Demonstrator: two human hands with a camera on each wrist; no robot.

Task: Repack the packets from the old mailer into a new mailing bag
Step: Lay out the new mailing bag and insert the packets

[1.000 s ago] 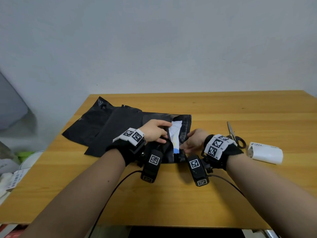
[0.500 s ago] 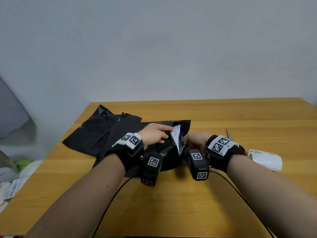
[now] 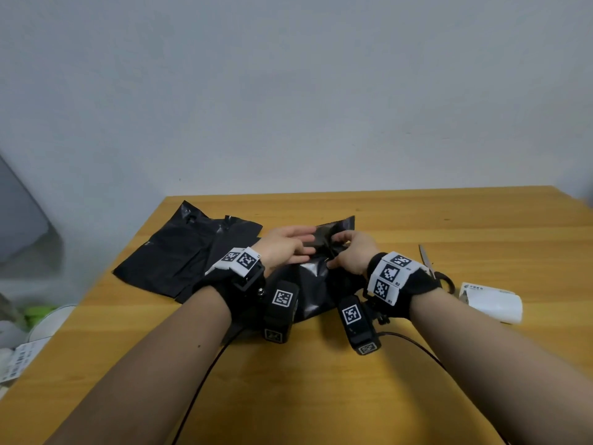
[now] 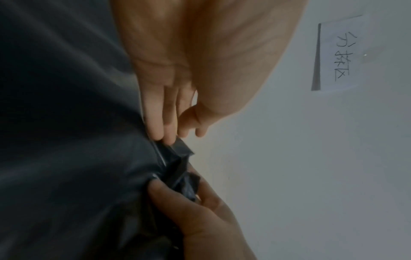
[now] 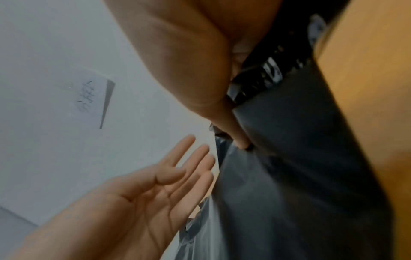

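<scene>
The left hand (image 3: 282, 248) is held flat, fingers straight and together, with the fingertips (image 4: 163, 135) touching the top edge of the black mailing bag (image 3: 313, 284). It grips nothing. The right hand (image 3: 348, 252) pinches the crumpled upper flap of the same bag between thumb and curled fingers. The two hands face each other across the bag opening, nearly touching.

Largest to smallest:

1. The wooden table (image 3: 321, 380) lies under both forearms and extends to either side of the hands.
2. The black mailing bag stands raised between the hands, its lower part resting on the table just in front of the wrists. The packets cannot be seen in any view; whether they are inside the bag cannot be told.
3. More black mailers (image 3: 179, 252) lie flat on the table, left of the left hand and partly under that wrist.
4. A white roll of labels (image 3: 491, 303) lies on the table, well to the right of the right hand.
5. A pair of scissors (image 3: 433, 268) lies between the right wrist and the white roll, partly hidden behind the wrist band.
6. A white paper sign (image 4: 340, 52) with handwritten characters hangs on the wall beyond the hands.
</scene>
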